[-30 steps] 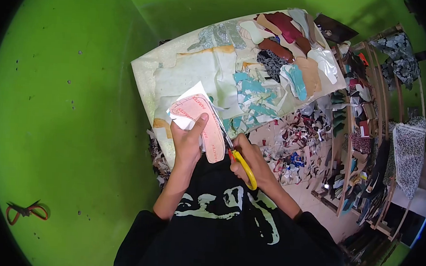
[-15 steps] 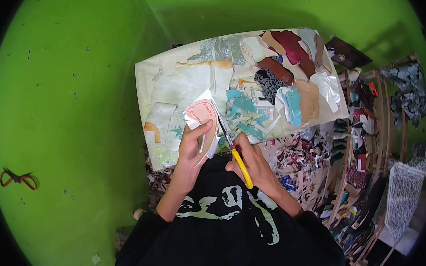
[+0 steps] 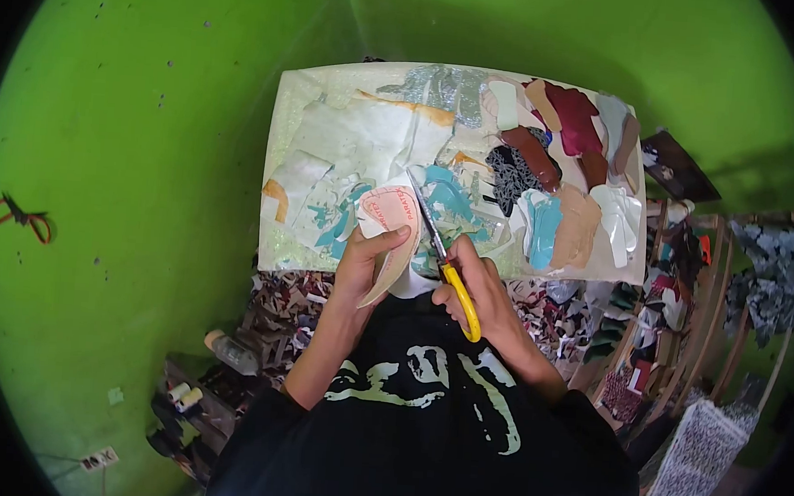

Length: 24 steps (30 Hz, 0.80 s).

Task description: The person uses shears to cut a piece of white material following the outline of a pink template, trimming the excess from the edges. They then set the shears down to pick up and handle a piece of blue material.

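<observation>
My left hand [image 3: 364, 260] pinches a curved pink-and-beige pattern piece [image 3: 388, 218] with red lettering, its thumb on top and white material showing behind it. In my right hand [image 3: 478, 294] are scissors with yellow handles [image 3: 460, 302]. Their dark blades [image 3: 426, 215] point up and away, along the right edge of the piece. Beneath lies a pale table [image 3: 289, 87] with a large white sheet [image 3: 358, 137] and teal scraps [image 3: 446, 192] close to the blades.
Cut pieces in maroon [image 3: 569, 118], brown [image 3: 532, 156], tan [image 3: 577, 227] and silver [image 3: 615, 220] lie on the table's right side. Scrap heaps [image 3: 298, 306] fill the floor below. Wooden racks [image 3: 698, 312] stand at right; a bottle [image 3: 231, 352] lies at lower left.
The view has turned, so the table looks more level. The white material at the upper edge of the held piece shows less, and the blades have shifted slightly along its right side.
</observation>
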Motion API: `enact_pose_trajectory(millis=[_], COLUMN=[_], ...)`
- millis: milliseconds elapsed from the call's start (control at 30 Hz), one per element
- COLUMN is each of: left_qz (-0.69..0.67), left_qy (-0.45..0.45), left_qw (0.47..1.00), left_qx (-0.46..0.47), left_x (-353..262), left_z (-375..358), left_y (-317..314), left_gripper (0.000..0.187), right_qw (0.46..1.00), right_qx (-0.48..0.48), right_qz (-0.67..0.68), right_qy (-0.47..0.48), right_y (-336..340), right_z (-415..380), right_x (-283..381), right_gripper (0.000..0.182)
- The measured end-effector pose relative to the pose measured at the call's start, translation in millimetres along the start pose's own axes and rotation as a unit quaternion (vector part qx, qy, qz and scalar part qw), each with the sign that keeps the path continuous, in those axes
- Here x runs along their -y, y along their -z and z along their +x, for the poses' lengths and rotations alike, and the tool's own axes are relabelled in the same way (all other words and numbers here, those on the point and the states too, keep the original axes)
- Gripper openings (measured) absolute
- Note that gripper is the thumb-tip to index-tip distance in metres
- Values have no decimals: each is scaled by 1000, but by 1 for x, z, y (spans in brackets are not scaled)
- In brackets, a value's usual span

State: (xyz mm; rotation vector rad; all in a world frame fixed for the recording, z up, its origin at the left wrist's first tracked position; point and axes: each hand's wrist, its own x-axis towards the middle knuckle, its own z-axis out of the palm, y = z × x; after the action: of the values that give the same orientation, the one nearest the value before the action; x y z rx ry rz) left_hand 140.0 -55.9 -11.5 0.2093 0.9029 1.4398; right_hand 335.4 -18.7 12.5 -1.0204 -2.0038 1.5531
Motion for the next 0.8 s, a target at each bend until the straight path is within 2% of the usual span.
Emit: enact_pose_trajectory(millis=[100,300,400,500,600,700,800], left_qz=[27,85,98,102,105,117,145], left_qy=[-23,-32,-26,-16,-15,-25,-6], left_qw=[999,996,995,995,994,992,986], left_qx=[-6,-27,-15,2,10,34,78], left_x=[-1,-11,-18,-31,-45,-65,-86], left_z=[-6,-20,-23,-26,-28,-30,-34], left_y=[4,-4,5,16,29,41,62], left_gripper=[36,39,40,41,43,44,44], right_qw=[998,992,997,997,998,999,989], right_qx=[41,2,60,56,55,41,58], right_qz=[42,-38,14,-13,13,16,-115], right_qy=[-27,121,47,55,-31,20,78], right_y=[5,-6,-6,-12,-20,-27,-39], right_z=[0,5,8,11,11,18,25], right_x=[-6,-6,-1,1,17,22,33], right_gripper=[63,73,70,69,71,78,82])
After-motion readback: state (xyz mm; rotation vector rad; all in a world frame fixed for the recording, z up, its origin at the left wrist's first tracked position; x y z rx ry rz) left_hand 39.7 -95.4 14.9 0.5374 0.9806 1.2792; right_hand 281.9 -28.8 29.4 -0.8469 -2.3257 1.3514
